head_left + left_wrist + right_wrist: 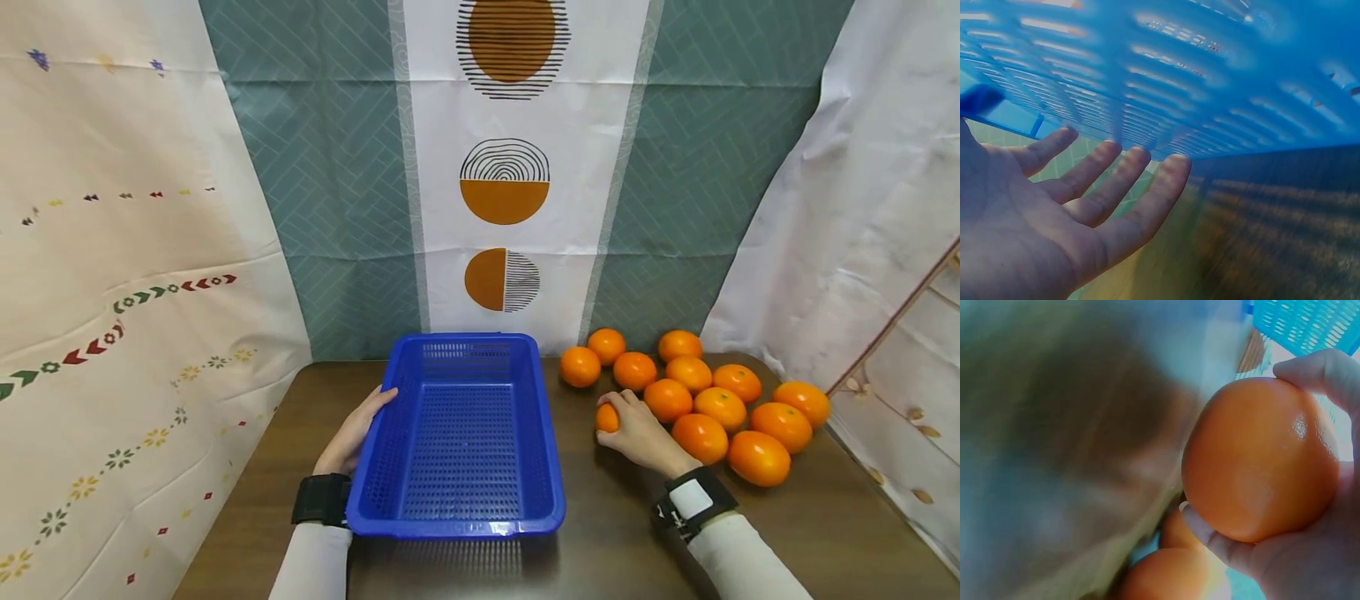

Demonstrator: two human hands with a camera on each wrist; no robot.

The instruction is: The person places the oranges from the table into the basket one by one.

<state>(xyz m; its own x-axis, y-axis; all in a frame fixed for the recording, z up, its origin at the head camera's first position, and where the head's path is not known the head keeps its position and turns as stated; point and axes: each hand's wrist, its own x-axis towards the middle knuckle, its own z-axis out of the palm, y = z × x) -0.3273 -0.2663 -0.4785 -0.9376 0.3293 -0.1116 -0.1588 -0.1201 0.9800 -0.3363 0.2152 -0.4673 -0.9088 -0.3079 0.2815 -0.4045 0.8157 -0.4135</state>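
A blue perforated basket (465, 450) stands on the brown table, its inside bare. My left hand (354, 433) lies along the basket's left side; in the left wrist view the left hand (1085, 206) has its fingers extended, tips at the slotted wall (1147, 94). To the right of the basket, my right hand (643, 433) grips an orange fruit (607, 418). The right wrist view shows that fruit (1260, 459) between the thumb and fingers of the right hand (1310, 550).
Several orange fruits (699, 438) lie grouped on the table's right side, reaching to its back edge. Patterned cloth (502, 167) hangs behind the table. Light cloths cover the left (135, 333) and right (885, 250) sides.
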